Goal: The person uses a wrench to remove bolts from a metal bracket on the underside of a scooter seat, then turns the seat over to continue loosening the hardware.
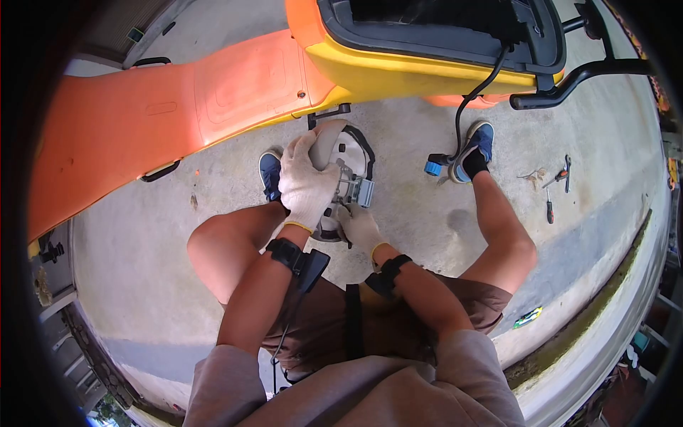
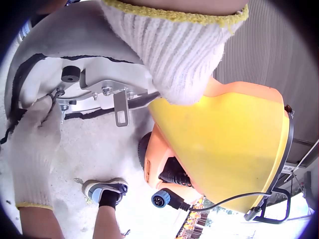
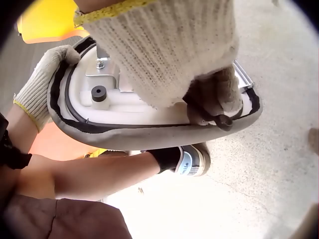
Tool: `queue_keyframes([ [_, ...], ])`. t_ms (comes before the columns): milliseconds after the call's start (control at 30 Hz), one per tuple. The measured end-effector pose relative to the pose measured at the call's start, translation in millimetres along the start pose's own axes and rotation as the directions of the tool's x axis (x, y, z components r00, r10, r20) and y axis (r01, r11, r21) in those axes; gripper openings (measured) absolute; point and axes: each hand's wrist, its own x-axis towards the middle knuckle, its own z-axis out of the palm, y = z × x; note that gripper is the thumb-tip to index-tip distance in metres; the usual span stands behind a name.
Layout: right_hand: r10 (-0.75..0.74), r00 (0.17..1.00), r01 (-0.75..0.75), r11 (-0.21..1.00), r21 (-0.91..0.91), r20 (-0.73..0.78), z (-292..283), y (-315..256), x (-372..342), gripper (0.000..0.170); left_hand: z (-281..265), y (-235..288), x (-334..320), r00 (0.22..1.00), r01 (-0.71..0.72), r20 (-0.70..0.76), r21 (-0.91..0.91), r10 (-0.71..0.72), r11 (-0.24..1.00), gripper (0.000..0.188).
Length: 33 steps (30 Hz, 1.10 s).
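Observation:
An upturned padded seat point(image 1: 365, 146) stands between the person's legs, its white underside and grey cover edge showing. The gloved left hand point(image 1: 306, 181) holds the seat by its rim; in the right wrist view its fingers curl over the dark edge. A metal bracket point(image 1: 348, 186) is fixed to the underside, with a slotted tab point(image 2: 121, 107) and a black rubber bumper point(image 2: 70, 73) near it. The gloved right hand point(image 1: 361, 226) grips a dark wrench point(image 3: 223, 122). In the left wrist view the wrench's far end is right at a bolt on the bracket.
An orange and yellow vehicle body point(image 1: 235, 78) stands just ahead. From it a black cable point(image 1: 462, 107) hangs with a blue connector point(image 1: 432, 168) beside the right shoe point(image 1: 479, 142). A screwdriver point(image 1: 550, 207) and other hand tools point(image 1: 567, 174) lie on the concrete at right.

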Motion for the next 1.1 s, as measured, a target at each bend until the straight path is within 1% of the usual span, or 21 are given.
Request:
queue_keyframes([
  [33, 0.195, 0.958, -0.261, 0.899, 0.351, 0.211, -3.3, -9.7, -0.6, 0.034, -0.1, 0.4, -0.7, 1.000, 0.015, 0.005, 0.012, -0.015, 1.000, 0.060],
  [67, 0.163, 0.957, -0.270, 0.799, 0.537, 0.238, -4.0, -7.4, -1.9, 0.027, 1.3, 1.7, -3.9, 1.000, 0.019, -0.005, 0.005, -0.019, 1.000, 0.060],
  [100, 0.168, 0.956, -0.274, 0.803, 0.529, 0.241, -0.6, -3.7, -3.8, 0.027, 2.3, 1.5, -4.0, 1.000, 0.005, -0.001, -0.002, -0.005, 1.000, 0.060],
  [133, 0.136, 0.940, -0.337, 0.533, 0.777, 0.314, 3.2, 0.9, -4.5, 0.024, 2.4, 2.7, -3.7, 1.000, -0.013, 0.002, -0.008, 0.013, 1.000, 0.059],
  [167, 0.079, 0.926, -0.378, 0.184, 0.907, 0.370, 5.9, 5.3, -4.3, 0.022, 2.0, 3.7, -4.0, 1.000, -0.008, -0.001, -0.011, 0.008, 1.000, 0.059],
  [300, 0.036, 0.923, -0.385, 0.131, 0.914, 0.383, 0.5, 12.3, -9.5, 0.019, 1.9, 2.4, -7.5, 0.999, 0.014, 0.032, 0.004, -0.014, 1.000, 0.065],
  [367, 0.135, 0.932, -0.360, 0.229, 0.905, 0.336, -21.0, 0.9, -7.8, 0.019, 2.1, 1.7, -7.7, 0.999, 0.016, 0.028, 0.003, -0.016, 1.000, 0.066],
  [400, 0.033, 0.958, -0.282, 0.295, 0.913, 0.285, -29.3, -0.2, -4.8, 0.023, 0.7, 2.0, -7.5, 0.999, 0.026, 0.041, -0.001, -0.026, 1.000, 0.066],
  [433, 0.034, 0.956, -0.286, 0.301, 0.910, 0.290, -40.2, -2.8, 0.5, 0.023, -0.8, 2.8, -6.3, 0.998, 0.034, 0.050, -0.005, -0.033, 0.999, 0.066],
  [467, 0.045, 0.983, -0.160, 0.697, 0.699, 0.180, -51.8, -5.0, 6.3, 0.025, -1.5, 3.4, -5.3, 0.998, 0.039, 0.046, -0.006, -0.039, 0.999, 0.066],
  [500, 0.001, 0.997, -0.026, 0.944, 0.329, 0.077, -61.7, -6.6, 8.4, 0.027, -1.8, 4.2, -4.5, 0.996, 0.063, 0.060, -0.002, -0.063, 0.998, 0.066],
  [533, -0.291, 0.952, 0.250, 0.917, -0.312, -0.093, -68.4, -1.3, 10.1, 0.023, -2.2, 4.9, -3.7, 0.994, 0.086, 0.075, 0.004, -0.086, 0.996, 0.066],
  [567, -0.292, 0.952, 0.252, 0.916, -0.313, -0.089, -76.4, 1.8, 12.2, 0.023, -2.4, 5.4, -3.5, 0.993, 0.089, 0.072, 0.005, -0.089, 0.996, 0.066],
  [633, -0.516, 0.830, 0.523, 0.586, -0.619, 0.213, -89.3, -1.6, 19.8, 0.019, -2.5, 7.2, -3.0, 0.989, 0.128, 0.076, -0.008, -0.127, 0.992, 0.066],
  [667, -0.513, 0.829, 0.526, 0.584, -0.618, 0.221, -91.0, -7.2, 24.1, 0.019, -2.8, 8.0, -2.7, 0.988, 0.137, 0.075, -0.008, -0.136, 0.991, 0.066],
  [733, -0.486, 0.797, 0.556, 0.359, -0.750, 0.359, -93.3, -17.2, 33.5, 0.019, -3.6, 8.6, -3.4, 0.988, 0.138, 0.070, -0.010, -0.137, 0.990, 0.066],
  [767, -0.483, 0.795, 0.562, 0.356, -0.747, 0.368, -92.7, -19.1, 39.2, 0.019, -2.6, 7.4, -3.7, 0.987, 0.147, 0.067, -0.009, -0.146, 0.989, 0.066],
  [833, -0.477, 0.756, 0.590, 0.202, -0.782, 0.448, -90.0, -23.9, 49.2, 0.018, -2.1, 4.3, -3.3, 0.993, 0.107, 0.053, -0.018, -0.106, 0.994, 0.066],
  [967, -0.475, 0.712, 0.646, 0.157, -0.747, 0.516, -87.2, -21.7, 61.1, 0.019, -2.9, 5.2, -0.3, 0.992, 0.115, 0.052, -0.014, -0.114, 0.993, 0.066],
  [1033, -0.611, 0.612, 0.702, 0.127, -0.701, 0.502, -82.9, -19.3, 61.6, 0.020, -4.1, 6.4, -1.5, 0.988, 0.140, 0.074, -0.036, -0.137, 0.989, 0.066],
  [1100, -0.615, 0.617, 0.696, 0.134, -0.705, 0.492, -82.4, -20.2, 61.1, 0.021, -2.6, 5.3, -1.5, 0.989, 0.133, 0.064, -0.028, -0.131, 0.991, 0.066],
])
